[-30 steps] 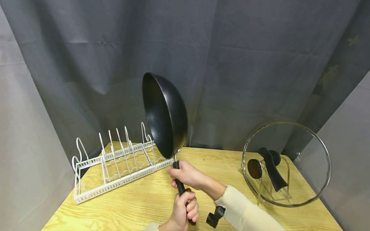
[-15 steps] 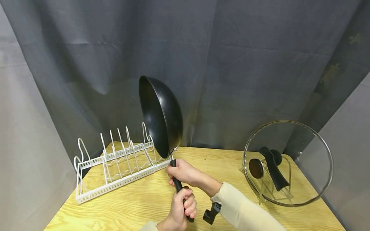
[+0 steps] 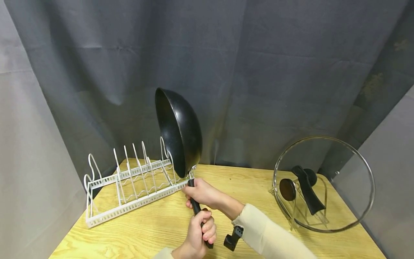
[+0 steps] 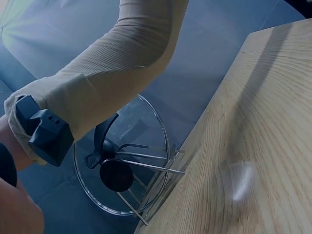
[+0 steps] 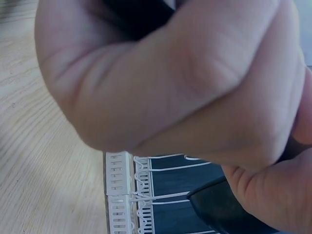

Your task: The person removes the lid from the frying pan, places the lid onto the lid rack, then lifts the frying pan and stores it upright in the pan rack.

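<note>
A black wok (image 3: 189,129) is held on its side, its hollow facing left and its handle (image 3: 195,207) slanting down toward the person. The right hand (image 3: 207,193) grips that handle near the bowl. Lower down, the left hand (image 3: 196,233) wraps round the handle's end, thumb on top. The wok's lower edge overlaps the right end of a white wire pan rack (image 3: 142,198) in the head view. From the right wrist, the curled right hand (image 5: 180,87) fills most of the picture, with the rack (image 5: 118,178) beneath.
At the right of the wooden table (image 3: 239,194), a glass lid (image 3: 372,180) with a metal rim and black handle (image 3: 307,190) leans upright in a wire stand (image 3: 292,210). Grey curtains (image 3: 284,90) enclose the back and sides. A black wrist device (image 3: 233,238) hangs by the right cuff.
Both hands have shifted left and a little toward the rack with the wok, whose bowl has come slightly lower over the rack's right end. The lid stays in its stand.
</note>
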The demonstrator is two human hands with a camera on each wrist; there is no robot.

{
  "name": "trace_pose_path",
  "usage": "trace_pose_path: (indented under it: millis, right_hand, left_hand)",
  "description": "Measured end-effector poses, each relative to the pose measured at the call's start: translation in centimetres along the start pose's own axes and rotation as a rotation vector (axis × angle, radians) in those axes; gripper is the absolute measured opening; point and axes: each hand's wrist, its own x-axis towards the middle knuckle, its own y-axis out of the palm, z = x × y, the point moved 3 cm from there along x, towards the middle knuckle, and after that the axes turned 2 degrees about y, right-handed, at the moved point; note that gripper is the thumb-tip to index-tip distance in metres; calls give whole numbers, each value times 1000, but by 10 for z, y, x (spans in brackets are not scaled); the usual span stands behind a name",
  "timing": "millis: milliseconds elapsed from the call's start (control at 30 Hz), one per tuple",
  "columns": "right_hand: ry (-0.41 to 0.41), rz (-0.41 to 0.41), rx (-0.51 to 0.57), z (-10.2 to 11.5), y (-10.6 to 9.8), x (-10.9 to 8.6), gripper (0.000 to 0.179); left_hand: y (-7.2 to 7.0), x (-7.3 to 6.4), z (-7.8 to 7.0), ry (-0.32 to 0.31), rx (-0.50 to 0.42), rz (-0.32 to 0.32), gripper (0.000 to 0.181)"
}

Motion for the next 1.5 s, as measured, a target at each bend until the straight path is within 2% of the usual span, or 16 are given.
trace_pose_path:
  millis: [267,633,1200,1500]
  right_hand:
    - [0,-6,-6,-2,7,5,31]
    - [11,17,29,-9,9,12,30]
    - [55,18,61,-22,10,24,27]
    - [71,66,85,-30,11,30,25]
  left_hand:
    - [-6,-2,-2,-55,-33,4,37]
    - [-13,-1,-2,-91,-86,5,35]
    - [-19,4,0,-64,-87,-47,37]
    - [-25,7,1,-59,-97,-60,35]
